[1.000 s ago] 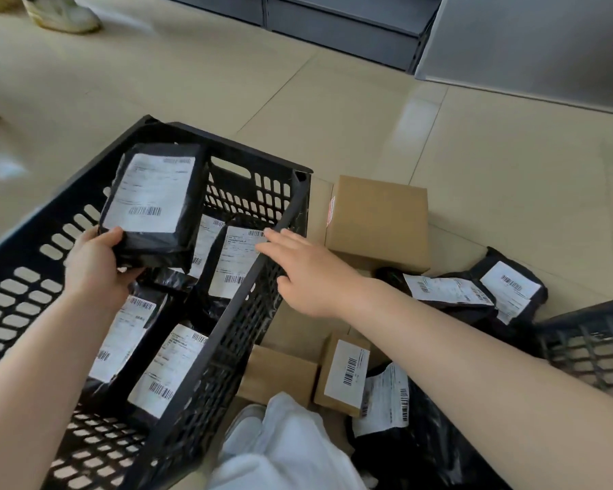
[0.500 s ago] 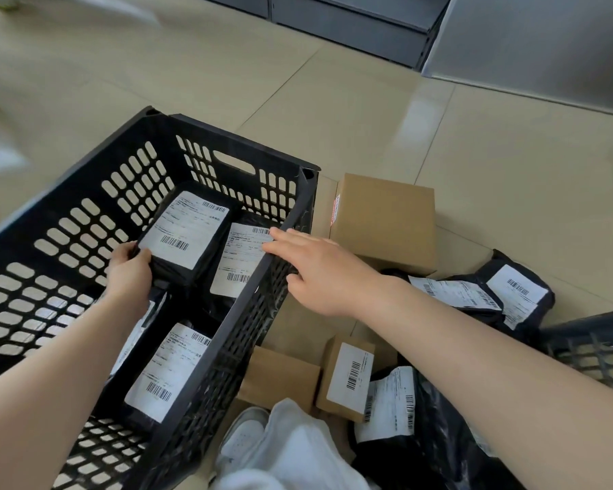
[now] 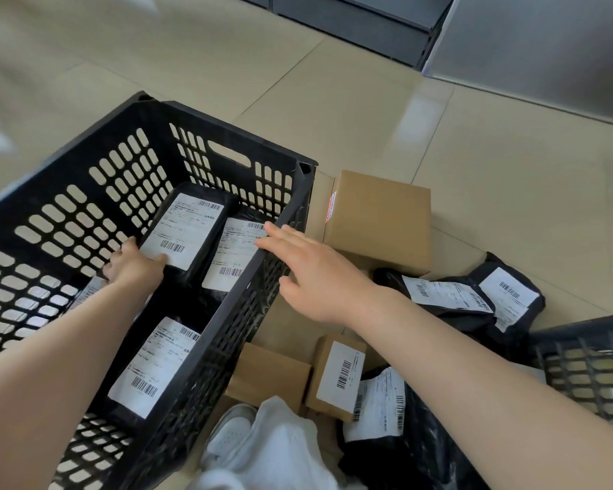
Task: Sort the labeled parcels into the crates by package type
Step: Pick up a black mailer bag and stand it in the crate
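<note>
Sorting partly done: left hand (image 3: 135,267) pinches a black mailer (image 3: 188,235) in the crate (image 3: 227,334) among others; right hand (image 3: 315,274), fingers straight, rests on its rim. Boxes (image 3: 379,221) and mailers (image 3: 475,298) remain at three o'clock.

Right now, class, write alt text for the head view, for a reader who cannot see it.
A left hand grips a black plastic mailer bag inside a black slotted plastic crate; the right hand rests open on its rim. Brown cardboard boxes lie on the tiled floor.
</note>
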`<action>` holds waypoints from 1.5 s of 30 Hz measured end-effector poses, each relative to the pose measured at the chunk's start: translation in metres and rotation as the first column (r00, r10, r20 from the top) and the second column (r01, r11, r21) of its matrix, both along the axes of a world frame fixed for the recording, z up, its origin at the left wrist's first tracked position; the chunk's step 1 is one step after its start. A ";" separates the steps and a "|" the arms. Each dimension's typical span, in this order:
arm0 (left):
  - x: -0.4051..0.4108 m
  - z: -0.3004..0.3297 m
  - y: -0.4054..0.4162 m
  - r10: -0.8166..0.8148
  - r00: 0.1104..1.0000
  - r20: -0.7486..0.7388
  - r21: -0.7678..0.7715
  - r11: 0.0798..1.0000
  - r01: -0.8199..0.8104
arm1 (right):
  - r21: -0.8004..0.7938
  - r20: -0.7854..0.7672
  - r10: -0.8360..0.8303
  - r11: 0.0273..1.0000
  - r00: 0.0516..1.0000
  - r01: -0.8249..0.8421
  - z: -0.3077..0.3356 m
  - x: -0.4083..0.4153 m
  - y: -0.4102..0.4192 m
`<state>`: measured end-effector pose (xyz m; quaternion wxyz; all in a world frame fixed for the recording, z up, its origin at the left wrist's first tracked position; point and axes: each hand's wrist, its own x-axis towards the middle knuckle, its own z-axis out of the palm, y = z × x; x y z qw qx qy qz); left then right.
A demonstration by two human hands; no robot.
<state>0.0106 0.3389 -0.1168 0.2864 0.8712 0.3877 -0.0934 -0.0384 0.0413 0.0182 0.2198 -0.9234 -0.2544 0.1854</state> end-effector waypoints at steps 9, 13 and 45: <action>-0.006 0.049 -0.044 -0.212 0.913 0.348 0.152 0.974 0.169 | 0.136 -0.104 -0.105 0.984 0.989 0.119 -0.001 -0.016 -0.011; -0.007 0.088 -0.081 -0.360 0.799 0.482 0.180 0.933 0.312 | 0.102 -0.185 -0.244 0.959 0.952 0.265 -0.002 -0.021 -0.035; -0.049 0.132 -0.278 -0.960 0.166 -0.225 0.167 0.130 0.977 | -0.497 -0.220 -0.470 0.808 0.855 0.316 -0.057 -0.071 -0.183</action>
